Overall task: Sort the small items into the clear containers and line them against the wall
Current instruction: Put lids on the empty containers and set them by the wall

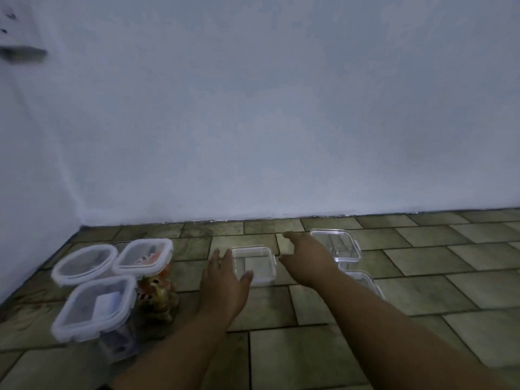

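Nearest, both bare forearms reached out over the tiled floor (309,361) toward an open clear container (254,264) with no lid on it, set apart from the rest and apparently empty. The left hand (222,280) lay against its left side with its fingers (218,257) spread and loose, thumb at the near corner, seemingly poised to cup it rather than gripping it. The right hand (306,257) hovered on the other side, fingers extended and unclenched, holding nothing. Probably the two hands framed the box to slide it back. To the left, three lidded containers (94,308) clustered together with dark items inside, an orange packet (157,296) beside them. Right of the hands lay loose clear lids (336,244). Farthest stood the wall (281,122), with no container lined up against it yet.
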